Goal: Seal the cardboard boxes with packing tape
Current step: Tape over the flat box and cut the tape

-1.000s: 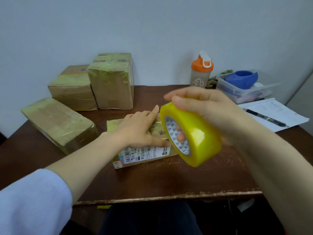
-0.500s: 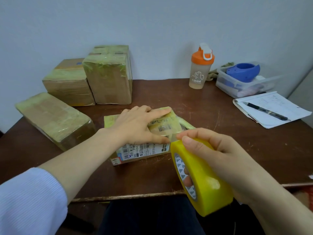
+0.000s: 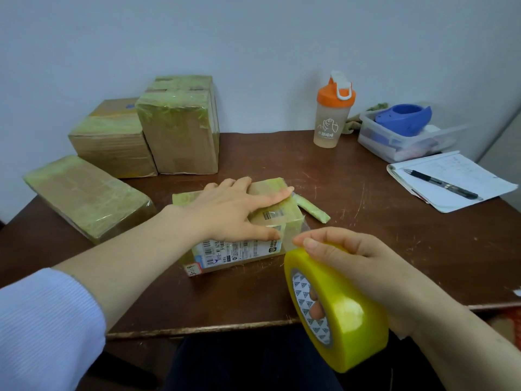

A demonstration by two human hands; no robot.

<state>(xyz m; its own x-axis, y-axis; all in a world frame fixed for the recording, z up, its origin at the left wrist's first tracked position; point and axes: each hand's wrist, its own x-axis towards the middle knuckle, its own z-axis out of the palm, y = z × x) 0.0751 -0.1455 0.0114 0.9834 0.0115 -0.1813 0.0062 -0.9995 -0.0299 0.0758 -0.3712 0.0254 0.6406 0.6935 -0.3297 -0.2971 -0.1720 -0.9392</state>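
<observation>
My left hand [image 3: 225, 213] lies flat on the small box [image 3: 248, 227] at table [image 3: 366, 221] centre, while my right hand [image 3: 363, 275], just nearer me than the box's right end, grips the tape roll [image 3: 335, 309], strip running onto that end.

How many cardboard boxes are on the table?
4: one under the left hand at centre, a long one at left, two at the back left. None seems hidden.

Left hand [image 3: 228, 213] flat on box [image 3: 270, 218]
</observation>
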